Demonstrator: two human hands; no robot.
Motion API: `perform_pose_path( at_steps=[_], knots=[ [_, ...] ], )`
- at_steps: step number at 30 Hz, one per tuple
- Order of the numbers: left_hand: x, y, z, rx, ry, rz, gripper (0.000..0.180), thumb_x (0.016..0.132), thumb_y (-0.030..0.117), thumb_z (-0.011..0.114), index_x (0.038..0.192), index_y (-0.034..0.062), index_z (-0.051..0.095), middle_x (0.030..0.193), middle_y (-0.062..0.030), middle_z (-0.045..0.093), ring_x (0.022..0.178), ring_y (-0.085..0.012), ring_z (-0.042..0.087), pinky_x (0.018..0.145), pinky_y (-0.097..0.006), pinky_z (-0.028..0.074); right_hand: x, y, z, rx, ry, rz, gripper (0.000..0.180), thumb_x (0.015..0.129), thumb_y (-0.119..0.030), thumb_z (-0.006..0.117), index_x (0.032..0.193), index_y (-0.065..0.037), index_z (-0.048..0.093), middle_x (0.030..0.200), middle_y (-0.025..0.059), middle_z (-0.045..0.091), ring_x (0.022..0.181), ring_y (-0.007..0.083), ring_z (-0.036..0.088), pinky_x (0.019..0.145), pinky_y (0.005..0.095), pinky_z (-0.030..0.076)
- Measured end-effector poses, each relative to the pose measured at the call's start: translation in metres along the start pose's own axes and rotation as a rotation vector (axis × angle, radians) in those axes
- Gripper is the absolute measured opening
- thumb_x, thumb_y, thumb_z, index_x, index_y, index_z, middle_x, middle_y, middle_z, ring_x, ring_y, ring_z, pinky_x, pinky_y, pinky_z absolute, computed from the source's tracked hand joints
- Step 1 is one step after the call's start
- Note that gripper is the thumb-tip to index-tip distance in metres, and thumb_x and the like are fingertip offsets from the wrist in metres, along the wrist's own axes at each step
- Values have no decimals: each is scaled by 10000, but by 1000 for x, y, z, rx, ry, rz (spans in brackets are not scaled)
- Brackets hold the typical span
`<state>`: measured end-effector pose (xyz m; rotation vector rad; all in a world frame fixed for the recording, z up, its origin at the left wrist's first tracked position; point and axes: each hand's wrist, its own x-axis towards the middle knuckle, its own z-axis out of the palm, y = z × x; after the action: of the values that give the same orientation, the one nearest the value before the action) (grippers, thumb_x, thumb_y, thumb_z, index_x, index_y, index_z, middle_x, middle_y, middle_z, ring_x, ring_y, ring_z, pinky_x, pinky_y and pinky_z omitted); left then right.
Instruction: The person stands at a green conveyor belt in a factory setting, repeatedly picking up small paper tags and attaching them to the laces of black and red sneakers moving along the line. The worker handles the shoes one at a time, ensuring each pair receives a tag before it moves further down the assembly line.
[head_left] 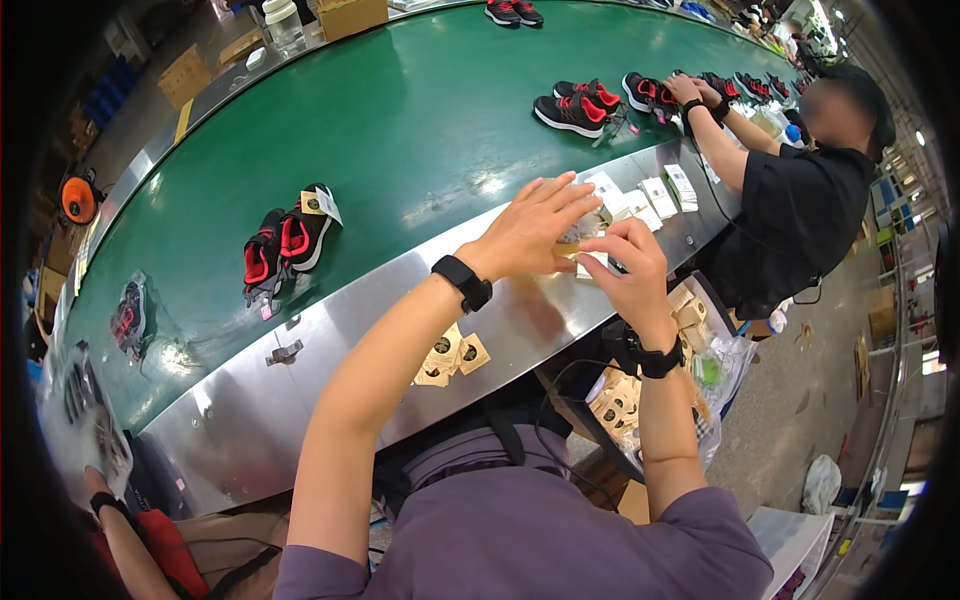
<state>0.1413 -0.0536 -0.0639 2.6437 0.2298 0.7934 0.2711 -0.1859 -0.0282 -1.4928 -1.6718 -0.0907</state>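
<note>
My left hand (528, 232) and my right hand (628, 270) meet over the steel ledge (330, 350) of a green conveyor belt (420, 120). Together they pinch a small tan paper tag (567, 249) between the fingertips. White labels (655, 195) lie on the ledge just beyond my hands. Several tan tags (450, 355) rest on the ledge under my left forearm. A pair of black and red shoes (285, 245) with a tag sits on the belt to my left.
A person in black (800, 200) at the right handles shoes (690, 90) on the belt. More black and red shoes (575, 108) lie farther along. A bagged shoe (130, 315) lies far left. A co-worker's arm (110, 500) enters lower left. Boxes with tags (620, 400) stand below the ledge.
</note>
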Motion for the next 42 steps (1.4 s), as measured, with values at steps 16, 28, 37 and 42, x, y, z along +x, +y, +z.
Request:
perform_pose_path(
  at_steps=[16, 28, 37, 42],
  knots=[
    [-7, 0, 3, -33, -21, -5, 838, 583, 122, 794, 1336, 169, 428, 1387, -89, 409, 1331, -324, 303, 1106, -428, 248, -6, -3, 2, 195, 83, 141, 124, 706, -56, 703, 733, -61, 582, 637, 21, 465, 632, 156, 485, 562, 299, 400],
    [3, 9, 7, 10, -83, -114, 901, 566, 57, 802, 1356, 198, 393, 1393, -30, 383, 1341, -303, 292, 1105, -442, 264, 71, 53, -95, 2604, 920, 390, 183, 790, -162, 494, 623, -99, 453, 516, -41, 296, 465, 94, 279, 457, 250, 225],
    [8, 16, 9, -2, -84, -132, 895, 576, 53, 791, 1361, 204, 388, 1390, -32, 386, 1346, -299, 285, 1108, -447, 253, 66, 52, -86, 2574, 920, 468, 160, 781, -146, 456, 635, -82, 438, 501, -25, 295, 438, 93, 266, 445, 257, 203],
    [7, 15, 10, 10, -73, -117, 915, 558, 41, 789, 1365, 186, 383, 1388, -40, 387, 1341, -307, 289, 1107, -441, 257, 65, 50, -77, 2542, 1056, 425, 131, 783, -150, 457, 675, -80, 476, 508, -28, 297, 446, 93, 265, 444, 257, 204]
  ],
)
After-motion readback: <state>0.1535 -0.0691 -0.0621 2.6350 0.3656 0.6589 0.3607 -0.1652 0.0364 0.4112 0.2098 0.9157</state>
